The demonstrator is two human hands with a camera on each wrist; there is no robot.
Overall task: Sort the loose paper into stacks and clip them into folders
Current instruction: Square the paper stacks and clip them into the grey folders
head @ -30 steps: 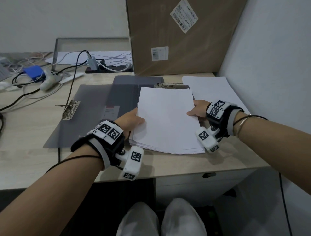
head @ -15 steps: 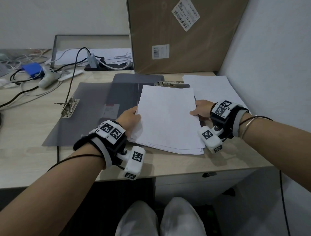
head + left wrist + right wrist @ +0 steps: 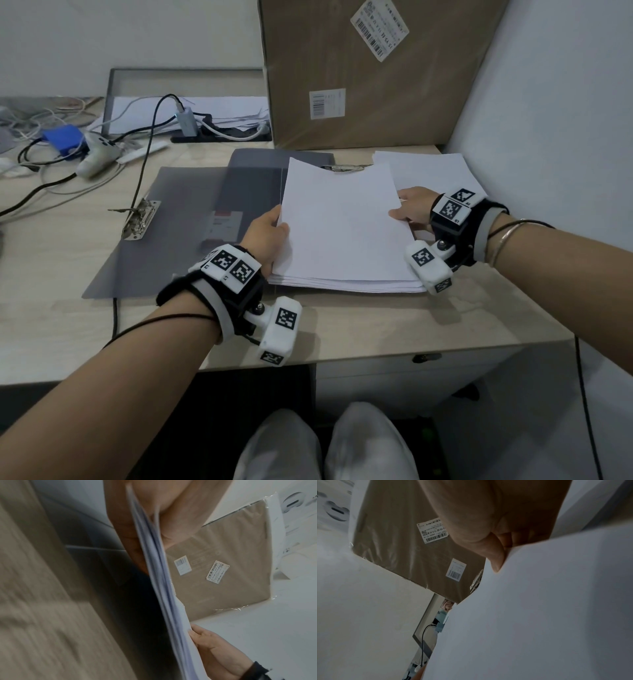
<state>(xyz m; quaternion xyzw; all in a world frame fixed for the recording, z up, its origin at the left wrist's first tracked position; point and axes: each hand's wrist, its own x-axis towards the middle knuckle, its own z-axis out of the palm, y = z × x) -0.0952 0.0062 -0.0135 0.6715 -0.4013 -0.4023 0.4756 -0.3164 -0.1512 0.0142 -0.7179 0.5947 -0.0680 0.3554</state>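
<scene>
A thick stack of white paper [image 3: 339, 226] is held over the desk, its far end raised and its near edge low by the desk front. My left hand [image 3: 269, 236] grips the stack's left edge, thumb on top. My right hand [image 3: 412, 210] grips the right edge the same way. In the left wrist view the paper stack [image 3: 164, 588] shows edge-on between thumb and fingers. An open grey folder [image 3: 178, 222] lies flat to the left with a metal clip [image 3: 138, 219]. A second folder clip [image 3: 346, 168] peeks out behind the stack. More loose white sheets [image 3: 431, 171] lie at the right.
A large cardboard box [image 3: 370, 72] stands against the back wall. Cables, a power strip [image 3: 219, 135], a blue box [image 3: 63, 137] and a white controller [image 3: 96, 154] clutter the back left. A grey tray [image 3: 185, 99] with papers sits behind. The wall is close on the right.
Both hands have lifted the stack's far end higher and drawn it slightly toward me; it now hides more of the far clip. The grips are unchanged.
</scene>
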